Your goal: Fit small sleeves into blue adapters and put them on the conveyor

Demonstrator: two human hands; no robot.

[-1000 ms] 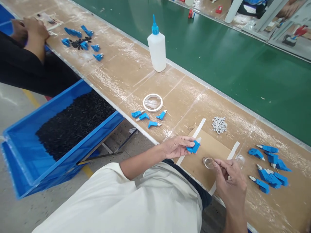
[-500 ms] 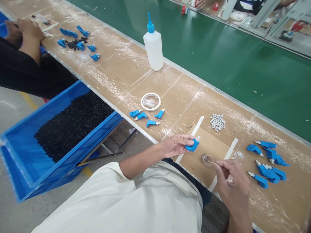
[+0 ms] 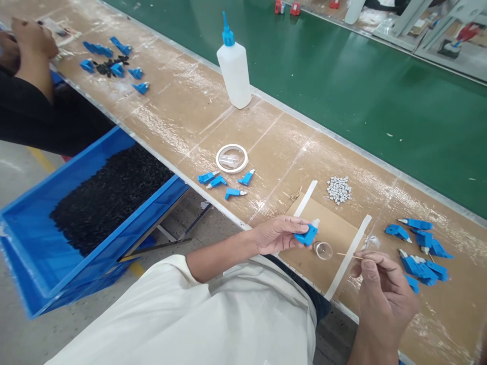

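Left hand grips a blue plastic block; right hand, apart, pinches a thin tan stick — presumably to free its tip.

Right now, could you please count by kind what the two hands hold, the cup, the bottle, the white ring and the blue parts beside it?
Blue part in left hand: 1
Stick in right hand: 1
Cup: 1
Bottle: 1
White ring: 1
Blue parts beside ring: 4
Total: 9

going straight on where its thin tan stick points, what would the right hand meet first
Likely the small clear round cup, just beyond the tip of the stick; height is unclear, so it might pass above.
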